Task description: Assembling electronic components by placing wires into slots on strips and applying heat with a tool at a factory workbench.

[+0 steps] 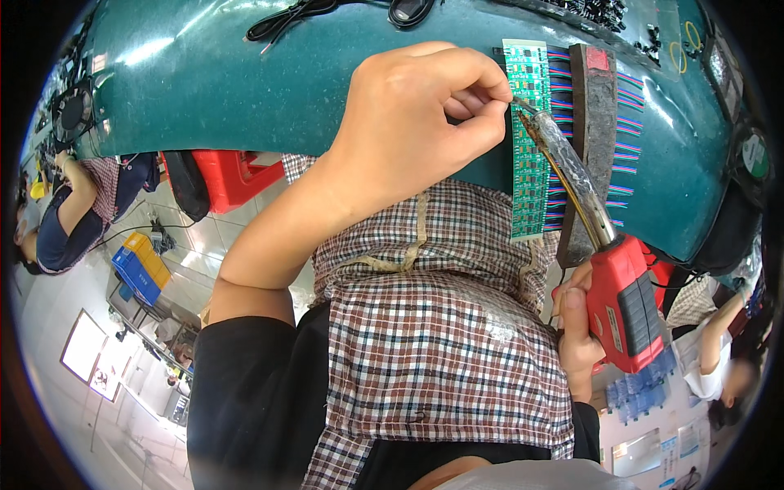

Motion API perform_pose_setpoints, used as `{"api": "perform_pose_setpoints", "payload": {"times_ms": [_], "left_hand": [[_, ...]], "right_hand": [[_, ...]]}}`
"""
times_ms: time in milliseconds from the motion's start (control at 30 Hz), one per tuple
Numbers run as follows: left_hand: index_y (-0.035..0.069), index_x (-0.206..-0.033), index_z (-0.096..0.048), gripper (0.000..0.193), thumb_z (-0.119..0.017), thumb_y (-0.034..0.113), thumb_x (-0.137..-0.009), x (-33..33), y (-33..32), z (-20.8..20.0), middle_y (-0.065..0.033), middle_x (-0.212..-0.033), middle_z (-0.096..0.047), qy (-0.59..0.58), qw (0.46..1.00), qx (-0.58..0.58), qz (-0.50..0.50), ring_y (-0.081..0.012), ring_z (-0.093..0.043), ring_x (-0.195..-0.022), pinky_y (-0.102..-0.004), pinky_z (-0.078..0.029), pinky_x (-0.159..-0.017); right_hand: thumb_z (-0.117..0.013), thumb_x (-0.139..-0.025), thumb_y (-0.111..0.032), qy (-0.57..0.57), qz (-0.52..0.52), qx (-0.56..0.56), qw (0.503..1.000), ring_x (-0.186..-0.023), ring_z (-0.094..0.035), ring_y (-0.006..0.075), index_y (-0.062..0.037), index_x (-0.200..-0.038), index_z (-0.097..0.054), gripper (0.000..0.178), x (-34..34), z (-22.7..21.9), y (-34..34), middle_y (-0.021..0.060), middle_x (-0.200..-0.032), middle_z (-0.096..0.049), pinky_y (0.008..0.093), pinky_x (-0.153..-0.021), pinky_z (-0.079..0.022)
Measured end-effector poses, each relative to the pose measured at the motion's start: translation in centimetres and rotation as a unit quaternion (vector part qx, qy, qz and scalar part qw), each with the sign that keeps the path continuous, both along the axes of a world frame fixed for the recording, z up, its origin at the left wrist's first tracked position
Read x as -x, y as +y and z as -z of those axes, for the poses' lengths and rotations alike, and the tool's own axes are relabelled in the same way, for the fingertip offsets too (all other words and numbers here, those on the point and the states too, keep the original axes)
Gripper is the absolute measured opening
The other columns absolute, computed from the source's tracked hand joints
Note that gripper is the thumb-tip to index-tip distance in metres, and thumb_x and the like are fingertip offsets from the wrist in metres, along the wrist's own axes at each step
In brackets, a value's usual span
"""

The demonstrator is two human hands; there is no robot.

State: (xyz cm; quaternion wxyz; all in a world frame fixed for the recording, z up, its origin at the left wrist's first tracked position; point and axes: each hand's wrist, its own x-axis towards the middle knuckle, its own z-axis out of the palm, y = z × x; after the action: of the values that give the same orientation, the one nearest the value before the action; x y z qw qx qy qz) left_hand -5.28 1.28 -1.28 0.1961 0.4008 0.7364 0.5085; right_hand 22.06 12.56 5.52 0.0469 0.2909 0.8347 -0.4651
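My left hand [429, 118] is above the table, thumb and forefinger pinched together at the left edge of a long green circuit board [529, 180]. Whatever sits between those fingertips is too small to make out. My right hand [578, 331] grips a soldering iron [627, 302] with a red and black handle. Its metal barrel slants up and left across the board, and the tip ends right beside my left fingertips. Several thin multicoloured wires [560, 106] run from the board's right edge under a dark, worn bar [594, 122] and stick out beyond it.
The green table [220, 82] carries a black cable [294, 18] at its far edge and small black parts [584, 10] in the far right corner. A red stool [233, 180] stands below on the left. Other people sit at both sides, and a fan [73, 113] is far left.
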Motion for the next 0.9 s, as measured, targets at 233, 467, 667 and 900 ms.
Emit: {"api": "perform_pose_setpoints", "payload": {"times_ms": [233,467,667,900], "left_hand": [[-0.002,-0.092,-0.073,0.012,-0.075,-0.004,-0.08,0.0,-0.1,0.1,-0.0061,-0.086,-0.072,0.0,1.0,0.01,0.003,-0.0104,-0.072,-0.076,-0.0211,-0.059,-0.067],[-0.002,-0.092,-0.073,0.012,-0.075,-0.004,-0.08,0.1,-0.2,0.1,-0.0066,-0.087,-0.072,0.002,1.0,0.021,0.007,-0.011,-0.073,-0.077,-0.0214,-0.059,-0.068],[-0.002,-0.092,-0.073,0.013,-0.075,-0.004,-0.08,0.0,-0.2,0.2,-0.0066,-0.088,-0.072,-0.003,1.0,0.011,0.007,-0.0112,-0.073,-0.078,-0.0214,-0.059,-0.068],[-0.002,-0.092,-0.073,0.013,-0.075,-0.004,-0.08,0.0,-0.2,0.3,-0.0066,-0.088,-0.073,-0.004,1.0,0.011,0.006,-0.0112,-0.073,-0.078,-0.0212,-0.059,-0.068]], "right_hand": [[-0.062,-0.096,-0.008,0.019,0.046,0.016,0.999,-0.057,-0.044,0.0094,-0.0008,-0.102,-0.05,0.015,0.0,0.3,-0.2,0.0069,-0.086,-0.049,0.026,-0.055,-0.042],[-0.061,-0.095,-0.004,0.026,-0.028,-0.034,0.999,-0.056,-0.045,0.0104,0.0004,-0.104,-0.051,0.014,-0.6,0.3,0.2,0.0073,-0.087,-0.049,0.0257,-0.054,-0.04],[-0.059,-0.095,-0.002,0.02,0.011,-0.015,1.0,-0.056,-0.045,0.0102,0.0001,-0.103,-0.051,0.011,-0.3,0.1,-0.2,0.0078,-0.087,-0.049,0.0251,-0.052,-0.039],[-0.061,-0.096,-0.005,0.026,0.018,-0.033,0.999,-0.057,-0.045,0.0107,0.0005,-0.1,-0.054,0.01,-0.1,-0.2,-0.3,0.0057,-0.078,-0.048,0.0268,-0.052,-0.039]]}}
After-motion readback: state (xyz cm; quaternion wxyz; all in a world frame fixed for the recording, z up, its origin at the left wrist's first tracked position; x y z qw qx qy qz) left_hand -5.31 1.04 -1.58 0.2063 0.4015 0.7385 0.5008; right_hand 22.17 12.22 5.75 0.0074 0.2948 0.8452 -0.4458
